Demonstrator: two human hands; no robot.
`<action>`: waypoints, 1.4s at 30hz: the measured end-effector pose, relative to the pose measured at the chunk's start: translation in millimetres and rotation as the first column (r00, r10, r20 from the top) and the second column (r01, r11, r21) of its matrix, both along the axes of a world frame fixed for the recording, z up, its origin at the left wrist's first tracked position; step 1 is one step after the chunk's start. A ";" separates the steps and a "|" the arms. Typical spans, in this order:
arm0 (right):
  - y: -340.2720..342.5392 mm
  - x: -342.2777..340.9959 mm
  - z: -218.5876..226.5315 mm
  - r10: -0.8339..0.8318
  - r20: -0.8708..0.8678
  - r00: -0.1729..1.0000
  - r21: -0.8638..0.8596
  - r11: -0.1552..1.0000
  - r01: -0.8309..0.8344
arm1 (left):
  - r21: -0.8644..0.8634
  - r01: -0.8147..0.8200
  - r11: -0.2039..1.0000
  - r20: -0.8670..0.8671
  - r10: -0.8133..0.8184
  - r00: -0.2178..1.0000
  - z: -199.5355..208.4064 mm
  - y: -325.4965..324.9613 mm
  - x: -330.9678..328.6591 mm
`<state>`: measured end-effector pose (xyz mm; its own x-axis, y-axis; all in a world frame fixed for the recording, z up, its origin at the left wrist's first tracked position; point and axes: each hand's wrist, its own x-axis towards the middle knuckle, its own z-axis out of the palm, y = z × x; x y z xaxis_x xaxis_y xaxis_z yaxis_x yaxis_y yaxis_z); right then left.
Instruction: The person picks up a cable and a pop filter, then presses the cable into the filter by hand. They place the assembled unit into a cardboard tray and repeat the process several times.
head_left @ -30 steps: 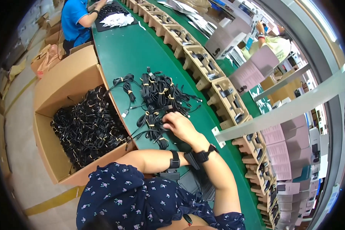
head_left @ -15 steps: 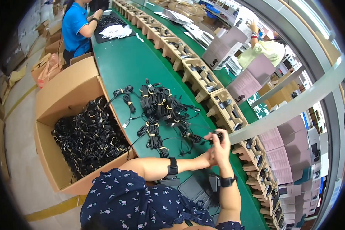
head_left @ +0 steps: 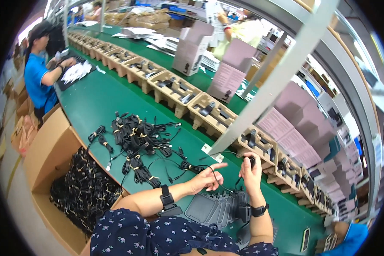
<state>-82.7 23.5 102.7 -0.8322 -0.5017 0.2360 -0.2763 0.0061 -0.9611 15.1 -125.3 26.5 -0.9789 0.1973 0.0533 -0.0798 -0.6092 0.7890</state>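
My right hand (head_left: 251, 171) is closed around part of a black cable (head_left: 252, 161), just in front of the row of trays. A strand of it loops down toward my left hand (head_left: 206, 179). That hand is open, its index finger stretched out to the right, and a strand passes across it. Left of it, a bundled black cable (head_left: 192, 167) with a tan tie lies on the green table. Farther left is a heap of tied black cables (head_left: 136, 132). Between my forearms, several flat black panels with rounded corners (head_left: 205, 209) lie fanned out.
Moulded brown trays (head_left: 175, 87) with black parts run diagonally along the green table (head_left: 87, 100). A metal post (head_left: 260, 102) rises beside them. A cardboard box (head_left: 42, 149) of tied cables (head_left: 85, 192) stands left. Open printed cartons (head_left: 230, 72) stand beyond; people work nearby.
My view has swung to the right. My left hand has come away from my right hand and its index finger is now extended. My right hand still holds something black, now seen with a cable strand.
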 end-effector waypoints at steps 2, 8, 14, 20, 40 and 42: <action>0.0 -1.8 1.0 -0.039 -0.274 0.961 0.181 0.979 0.091 | -0.083 0.113 0.990 -0.053 -0.117 0.992 -8.6 2.0 -1.7; -4.9 17.3 4.7 0.271 -0.191 0.943 0.236 0.946 -0.224 | -0.120 -0.003 0.993 -0.014 0.002 1.000 -1.0 7.7 4.1; -1.2 -0.2 11.2 -0.047 -0.745 0.665 0.328 0.842 0.427 | -0.283 -0.526 0.802 -0.002 0.548 0.837 -15.4 -11.5 -7.3; 14.3 6.3 9.3 0.291 -0.464 0.837 0.585 0.810 0.044 | -0.401 -0.825 0.399 -0.578 0.588 0.566 -7.1 -2.1 -11.9; 38.1 48.4 -28.1 0.601 -0.550 0.580 0.743 0.669 0.012 | -0.644 0.206 0.737 -0.058 -0.315 0.947 2.6 -0.1 10.5; 46.7 54.9 -26.8 0.583 -0.537 0.610 0.754 0.656 0.038 | -0.688 0.134 0.713 -0.137 -0.308 0.941 -6.7 5.5 8.2</action>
<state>-27.9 70.2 76.0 -0.3394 -0.9272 0.1582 -0.9291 0.3042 -0.2103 23.3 -119.7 19.9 -0.8786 0.4762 0.0359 0.0875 0.0867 0.9924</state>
